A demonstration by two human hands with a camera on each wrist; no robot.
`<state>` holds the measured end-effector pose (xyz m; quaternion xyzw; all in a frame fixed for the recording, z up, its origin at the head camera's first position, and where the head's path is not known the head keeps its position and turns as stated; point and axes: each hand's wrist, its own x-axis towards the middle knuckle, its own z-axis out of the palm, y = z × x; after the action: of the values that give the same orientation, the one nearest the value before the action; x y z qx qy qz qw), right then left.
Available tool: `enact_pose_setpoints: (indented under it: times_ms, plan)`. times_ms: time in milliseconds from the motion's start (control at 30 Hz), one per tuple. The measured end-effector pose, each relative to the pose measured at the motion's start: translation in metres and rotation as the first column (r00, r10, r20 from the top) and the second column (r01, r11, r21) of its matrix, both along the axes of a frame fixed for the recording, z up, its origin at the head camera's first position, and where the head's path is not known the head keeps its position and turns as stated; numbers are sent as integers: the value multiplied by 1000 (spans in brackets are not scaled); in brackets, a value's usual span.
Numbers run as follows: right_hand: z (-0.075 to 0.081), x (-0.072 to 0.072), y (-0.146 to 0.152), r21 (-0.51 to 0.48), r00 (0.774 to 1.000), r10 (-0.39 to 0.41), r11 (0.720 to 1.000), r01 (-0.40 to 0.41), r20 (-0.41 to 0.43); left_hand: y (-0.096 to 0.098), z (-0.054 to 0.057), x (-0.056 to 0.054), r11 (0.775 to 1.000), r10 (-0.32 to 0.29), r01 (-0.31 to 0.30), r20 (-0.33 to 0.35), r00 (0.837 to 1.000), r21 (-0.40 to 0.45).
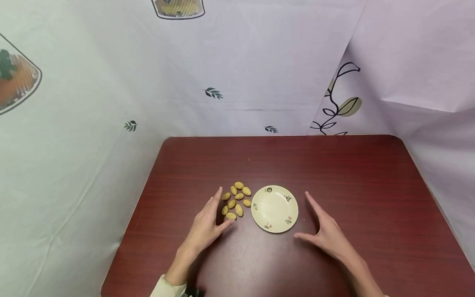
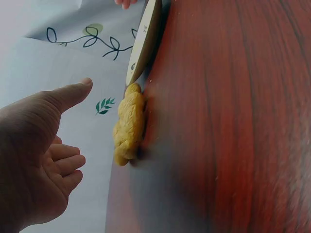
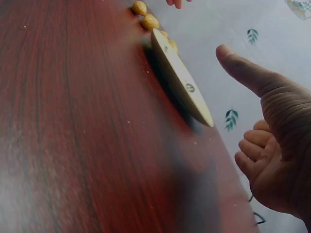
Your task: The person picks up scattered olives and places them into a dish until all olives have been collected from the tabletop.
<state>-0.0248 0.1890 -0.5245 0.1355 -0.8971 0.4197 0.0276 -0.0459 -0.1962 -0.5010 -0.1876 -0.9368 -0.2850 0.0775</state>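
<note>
Plate [image 1: 274, 209], rim marks [image 1: 269, 190] unreadably small; left hand [image 1: 203, 227] beside yellow ovals [image 1: 239, 196], right hand [image 1: 328, 234] near plate; both wide.

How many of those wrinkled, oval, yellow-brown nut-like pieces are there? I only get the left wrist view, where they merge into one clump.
Observer: I count ten nut-like pieces in the head view.

Visitor: And the cream, ceramic-looking plate, which I see nearly edge-on: what shape is it?

Observer: Round, seen from above in the head view.

Visitor: Is the person's right hand touching it?

Observer: No, the head view shows a strip of dark red, wood-grained table between them.
</note>
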Motion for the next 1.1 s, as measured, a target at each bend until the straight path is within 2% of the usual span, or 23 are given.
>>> enact_pose_setpoints:
  times_ms: [200,400,633,900,1100]
  plan:
    - [-7,-5,-5,-82,999,26,996,-25,18,7,-7,-1,999,-14,12,41,999,45]
    - [-12,-10,-10,-168,998,60,984,-59,3,10,-11,-1,998,-38,36,30,999,59]
    - [-18,-15,-12,-254,995,103,963,-95,19,13,-15,2,997,-23,21,21,1000,71]
    - [-22,-19,-13,-286,991,131,951,-119,22,17,-18,-1,995,-27,24,24,999,92]
    - [-25,-21,-14,-320,988,147,939,-128,38,18,-22,-3,991,-25,17,58,998,134]
